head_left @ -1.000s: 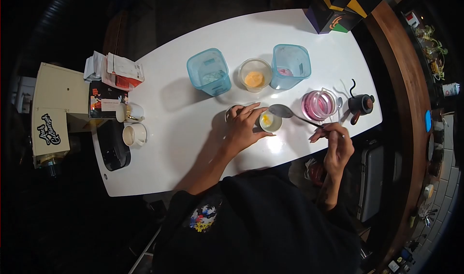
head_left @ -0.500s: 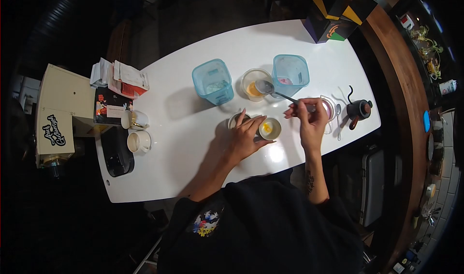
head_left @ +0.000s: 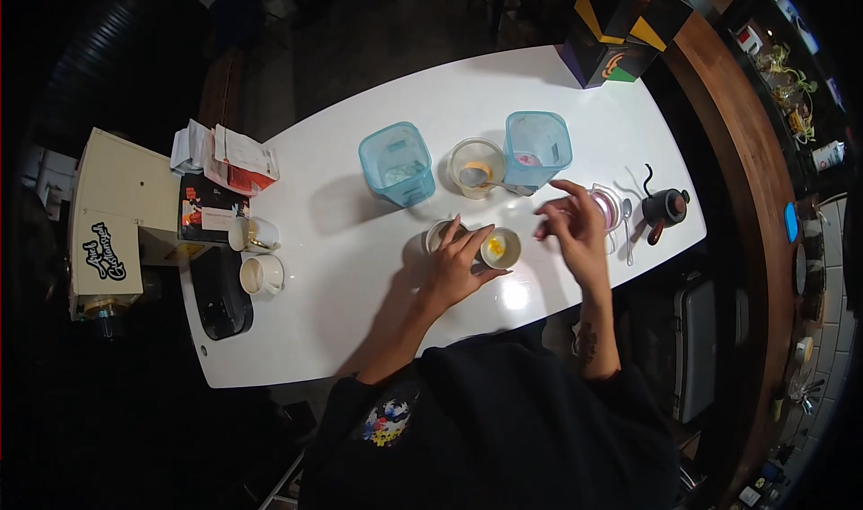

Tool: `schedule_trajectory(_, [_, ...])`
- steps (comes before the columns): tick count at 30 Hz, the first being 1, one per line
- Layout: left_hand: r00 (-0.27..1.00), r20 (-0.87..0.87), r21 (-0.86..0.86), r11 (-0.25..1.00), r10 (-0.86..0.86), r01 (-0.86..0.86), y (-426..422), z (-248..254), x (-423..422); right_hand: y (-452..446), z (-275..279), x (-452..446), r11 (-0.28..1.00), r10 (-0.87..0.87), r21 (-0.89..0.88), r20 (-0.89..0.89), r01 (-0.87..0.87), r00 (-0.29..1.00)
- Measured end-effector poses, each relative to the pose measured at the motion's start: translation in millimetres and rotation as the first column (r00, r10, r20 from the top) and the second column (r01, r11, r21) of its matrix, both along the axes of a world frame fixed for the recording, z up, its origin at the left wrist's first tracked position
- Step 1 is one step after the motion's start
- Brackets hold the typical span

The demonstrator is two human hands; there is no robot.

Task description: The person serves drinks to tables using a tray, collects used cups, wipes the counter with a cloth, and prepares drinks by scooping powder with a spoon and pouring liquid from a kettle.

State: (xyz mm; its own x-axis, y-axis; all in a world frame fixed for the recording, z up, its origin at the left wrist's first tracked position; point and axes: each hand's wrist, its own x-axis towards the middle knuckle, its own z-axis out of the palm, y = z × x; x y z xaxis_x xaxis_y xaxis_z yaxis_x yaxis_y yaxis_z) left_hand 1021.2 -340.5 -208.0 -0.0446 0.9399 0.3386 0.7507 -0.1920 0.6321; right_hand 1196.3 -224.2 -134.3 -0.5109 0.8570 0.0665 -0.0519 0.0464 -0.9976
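While your left hand [head_left: 452, 272] clasps the cup [head_left: 511, 253], yellow stuff [head_left: 495, 246] already in (orange stuff [head_left: 484, 165] left in tub [head_left: 478, 152]), your empty right hand [head_left: 575, 238] sits splayed.

Glossy white table [head_left: 315, 155] here, smooth enough to bounce the glare right back at me! Two blue tubs [head_left: 396, 166], translucent plastic; a spoon [head_left: 476, 179] in grey metal; my small cup [head_left: 511, 258], smooth like glazed ceramic. And I'm wearing matt black cloth, this shirt [head_left: 512, 420], soft and dull beside that shine.

Spoon [head_left: 473, 177] in tub [head_left: 476, 150] between bins [head_left: 409, 191]
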Motion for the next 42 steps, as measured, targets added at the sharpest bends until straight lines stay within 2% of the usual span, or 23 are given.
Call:
schedule_trajectory(2, [1.0,-0.022,0.004,1.0,0.013,-0.013,-0.8,5.2,2.2,8.2,-3.7,29.7,0.991,-0.109,0.087,0.042,0.105,0.993])
schedule_trajectory(4, [0.999,-0.045,0.012,1.0,0.018,-0.017,0.3,6.5,3.9,19.1,-4.6,59.5,0.939,-0.303,0.187,0.054,0.289,0.951])
schedule_trajectory(6, [0.997,-0.063,-0.013,0.999,0.033,-0.034,0.8,4.0,6.1,33.7,-12.8,91.8,0.808,-0.529,0.371,0.118,0.457,0.84])
schedule_trajectory(9, [1.0,-0.001,-0.063,0.998,-0.01,0.01,2.2,5.0,5.3,45.8,-9.9,138.5,0.571,-0.8,0.659,0.313,0.489,0.512])
schedule_trajectory(10, [0.999,0.002,-0.059,0.998,-0.035,0.035,2.0,4.6,6.4,51.9,-19.4,155.9,0.48,-0.87,0.772,0.361,0.416,0.334])
schedule_trajectory(12, [0.999,0.026,-0.076,0.997,0.02,-0.018,2.1,3.3,8.6,60.7,-34.1,176.3,0.476,-0.873,0.835,0.487,0.277,0.033])
schedule_trajectory(13, [1.0,0.008,-0.095,0.995,0.018,-0.017,2.3,5.9,9.6,64.7,-35.1,180.0,0.554,-0.823,0.783,0.566,0.282,0.046])
schedule_trajectory(16, [0.999,0.033,-0.156,0.988,0.017,-0.012,3.6,10.4,13.8,71.0,-34.8,175.8,0.781,-0.566,0.369,0.758,0.503,0.324])
schedule_trajectory(17, [0.994,0.105,-0.172,0.984,-0.016,0.034,6.4,13.7,14.2,74.7,-42.5,174.4,0.786,-0.567,0.376,0.754,0.49,0.332])
schedule_trajectory(18, [0.994,0.105,-0.169,0.985,-0.028,0.046,8.0,14.1,15.1,80.3,-58.2,174.2,0.792,-0.567,0.382,0.75,0.476,0.341])
schedule_trajectory(20, [0.986,0.159,-0.161,0.984,-0.046,0.072,9.8,14.7,17.2,89.9,-78.2,174.7,0.76,-0.641,0.446,0.638,0.473,0.427])
schedule_trajectory(22, [0.982,0.183,-0.177,0.982,-0.038,0.071,10.8,17.6,20.3,93.9,-80.2,170.8,0.745,-0.657,0.462,0.628,0.481,0.416])
schedule_trajectory(23, [0.979,0.204,-0.191,0.98,-0.019,0.059,11.2,18.2,21.4,94.8,-77.0,167.8,0.757,-0.631,0.454,0.695,0.471,0.345])
schedule_trajectory(24, [0.978,0.207,-0.195,0.979,-0.022,0.063,12.2,17.0,22.1,92.2,-73.6,166.5,0.757,-0.63,0.452,0.698,0.472,0.341])
schedule_trajectory(27, [0.976,0.212,-0.186,0.979,-0.037,0.078,14.9,13.6,22.8,83.2,-73.3,165.2,0.704,-0.681,0.562,0.707,0.435,0.189])
schedule_trajectory(32, [0.963,0.268,-0.232,0.967,-0.042,0.106,17.7,16.4,27.7,72.1,-73.3,169.2,0.683,-0.705,0.596,0.688,0.422,0.172])
schedule_trajectory(33, [0.963,0.266,-0.243,0.964,-0.04,0.107,17.4,13.3,29.3,72.1,-75.7,173.7,0.675,-0.721,0.603,0.662,0.426,0.206])
schedule_trajectory(35, [0.917,0.397,-0.236,0.963,-0.03,0.133,20.0,8.0,33.4,69.9,-80.7,179.3,0.63,-0.774,0.638,0.563,0.443,0.291])
schedule_trajectory(38, [0.914,0.406,-0.213,0.97,-0.02,0.116,22.7,10.0,40.9,56.6,-77.3,185.5,0.673,-0.728,0.558,0.615,0.485,0.303])
schedule_trajectory(40, [0.905,0.426,-0.242,0.962,-0.01,0.124,24.3,7.0,44.9,47.1,-84.9,194.0,0.564,-0.82,0.685,0.399,0.461,0.41])
schedule_trajectory(42, [0.897,0.442,-0.269,0.953,-0.005,0.137,27.4,5.1,47.8,29.3,-67.8,193.9,0.63,-0.777,0.564,0.45,0.534,0.44])
